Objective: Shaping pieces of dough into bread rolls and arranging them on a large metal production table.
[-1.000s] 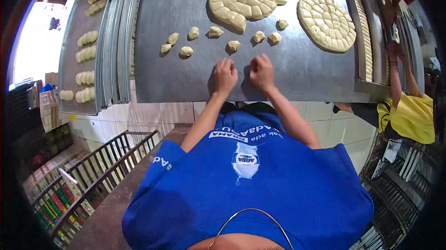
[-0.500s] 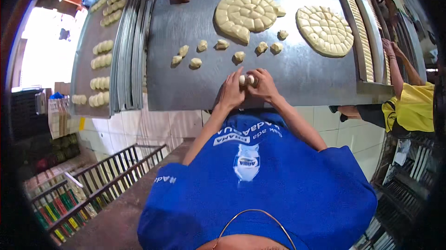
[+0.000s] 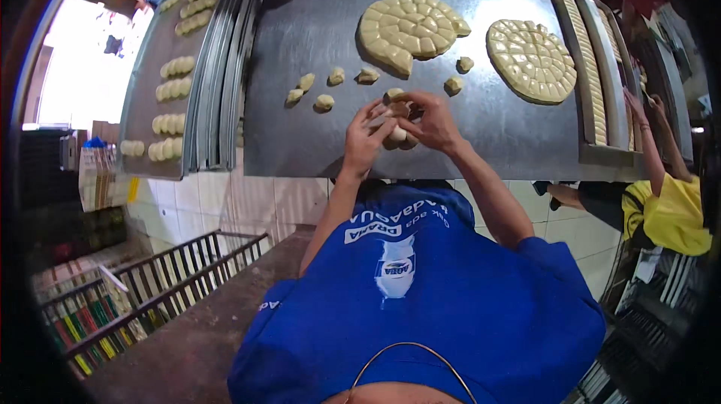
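Observation:
My left hand (image 3: 365,143) and my right hand (image 3: 434,125) meet over the near edge of the metal table, fingers curled inward toward each other. Between and below them shows a pale dough ball (image 3: 399,134), partly hidden by my thumbs. Both hands close around dough, though the fingers cover much of it. Just beyond my right fingertips lies a small dough piece (image 3: 393,93). Several more rough lumps lie about, among them a dough lump (image 3: 324,102) to the left and a dough lump (image 3: 454,85) to the right.
Farther back lie a cut dough round (image 3: 413,25) with an open side and a whole scored dough round (image 3: 532,62). Stacked trays (image 3: 143,104) with dough balls stand left; long filled pans (image 3: 582,66) stand right. A person in a yellow shirt (image 3: 668,212) works there.
One dough lump near my right hand is gone from the table. My hands have lifted and spread slightly around the dough. The other person's hand at the far left has drawn back.

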Demonstrator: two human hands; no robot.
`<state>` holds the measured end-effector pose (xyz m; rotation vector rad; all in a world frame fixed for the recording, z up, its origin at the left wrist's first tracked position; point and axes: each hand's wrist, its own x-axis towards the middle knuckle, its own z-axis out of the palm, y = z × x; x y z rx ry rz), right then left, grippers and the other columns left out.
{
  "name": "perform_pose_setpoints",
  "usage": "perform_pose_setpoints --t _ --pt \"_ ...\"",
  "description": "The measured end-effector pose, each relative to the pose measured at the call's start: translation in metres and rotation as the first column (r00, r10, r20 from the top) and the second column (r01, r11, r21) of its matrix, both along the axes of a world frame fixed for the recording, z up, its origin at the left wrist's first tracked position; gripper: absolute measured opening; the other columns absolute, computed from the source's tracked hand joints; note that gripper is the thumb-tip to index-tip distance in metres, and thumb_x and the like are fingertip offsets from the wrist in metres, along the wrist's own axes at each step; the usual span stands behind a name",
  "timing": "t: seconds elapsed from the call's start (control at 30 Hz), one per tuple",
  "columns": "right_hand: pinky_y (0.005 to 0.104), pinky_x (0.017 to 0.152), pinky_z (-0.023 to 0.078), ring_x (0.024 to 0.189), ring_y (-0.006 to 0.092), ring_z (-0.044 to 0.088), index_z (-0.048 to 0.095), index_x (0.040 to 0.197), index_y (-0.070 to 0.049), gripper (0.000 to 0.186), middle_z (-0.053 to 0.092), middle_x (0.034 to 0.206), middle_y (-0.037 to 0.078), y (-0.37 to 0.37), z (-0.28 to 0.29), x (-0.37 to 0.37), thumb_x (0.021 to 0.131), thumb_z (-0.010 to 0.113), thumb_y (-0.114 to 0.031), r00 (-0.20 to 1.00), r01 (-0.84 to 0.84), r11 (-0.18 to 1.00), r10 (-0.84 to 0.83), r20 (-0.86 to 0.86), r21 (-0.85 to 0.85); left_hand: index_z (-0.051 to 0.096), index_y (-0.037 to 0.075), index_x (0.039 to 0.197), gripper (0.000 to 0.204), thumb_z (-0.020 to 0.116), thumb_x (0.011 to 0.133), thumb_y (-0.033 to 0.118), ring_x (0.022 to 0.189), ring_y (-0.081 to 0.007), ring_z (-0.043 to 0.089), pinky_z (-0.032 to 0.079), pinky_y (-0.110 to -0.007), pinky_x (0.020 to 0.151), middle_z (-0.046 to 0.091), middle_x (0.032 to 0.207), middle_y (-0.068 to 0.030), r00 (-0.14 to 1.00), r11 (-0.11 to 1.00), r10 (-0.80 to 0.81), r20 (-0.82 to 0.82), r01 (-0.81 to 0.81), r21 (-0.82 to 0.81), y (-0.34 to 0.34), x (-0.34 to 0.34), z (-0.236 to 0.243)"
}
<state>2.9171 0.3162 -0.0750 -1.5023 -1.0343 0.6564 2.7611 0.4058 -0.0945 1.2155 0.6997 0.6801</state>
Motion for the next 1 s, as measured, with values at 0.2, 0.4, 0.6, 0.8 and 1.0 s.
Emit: perform_pose_setpoints --t 0.2,0.4,0.6,0.8,1.0 --pt "0.0258 0.063 0.051 0.065 0.0144 0.060 0.073 0.086 -0.002 0.018 0.068 0.076 0.005 -0.023 0.064 -0.019 0.069 0.078 0.004 0.992 -0.039 0.999 0.036 0.124 0.028 0.077 0.000 0.102 0.018 0.074 0.085 0.001 0.072 -0.0147 0.066 0.055 -0.024 0.073 0.076 0.087 -0.0110 0.958 0.932 -0.288 -0.007 0.279 -0.231 0.006 -0.012 0.078" --pt "0.0238 0.068 0.053 0.068 0.0133 0.063 0.075 0.082 -0.004 0.018 0.072 0.079 0.006 -0.055 0.151 -0.026 0.067 0.081 0.003 0.908 -0.409 0.893 0.420 -0.016 0.187 0.077 -0.002 0.086 0.010 0.075 0.077 -0.004 0.069 -0.0096 0.061 0.051 -0.020 0.065 0.074 0.080 -0.0086 0.862 0.858 -0.499 -0.092 0.476 -0.191 0.004 -0.048 0.160" --pt "0.0243 0.072 0.054 0.073 0.0148 0.065 0.074 0.093 -0.001 0.019 0.072 0.086 0.010 -0.067 0.121 -0.001 0.076 0.080 -0.005 0.842 -0.121 0.920 0.294 -0.452 0.372 0.067 -0.001 0.106 0.019 0.068 0.093 0.012 0.078 -0.0172 0.064 0.053 -0.025 0.071 0.064 0.085 -0.0076 0.971 0.990 -0.049 0.235 0.016 0.140 0.052 -0.056 0.151" --pt "0.0374 0.087 0.052 0.098 0.0325 0.064 0.063 0.121 0.002 0.040 0.067 0.110 0.015 -0.034 -0.087 0.106 0.084 0.071 -0.009 0.559 0.579 0.780 -0.593 0.580 0.238 0.066 0.001 0.125 0.061 0.089 0.071 0.018 0.098 -0.0312 0.063 0.051 -0.040 0.088 0.062 0.116 -0.0196 0.807 0.487 0.410 -0.425 0.200 0.850 0.138 -0.014 -0.085" --pt "0.0378 0.077 0.053 0.093 0.0318 0.069 0.073 0.113 -0.007 0.030 0.073 0.115 0.011 -0.038 -0.138 0.077 0.084 0.063 -0.006 0.676 0.479 0.878 -0.376 0.634 0.011 0.076 0.006 0.101 0.019 0.072 0.083 0.012 0.075 -0.0294 0.064 0.051 -0.038 0.074 0.073 0.086 -0.0057 0.804 0.399 0.389 -0.450 0.293 0.869 0.120 -0.013 -0.132"
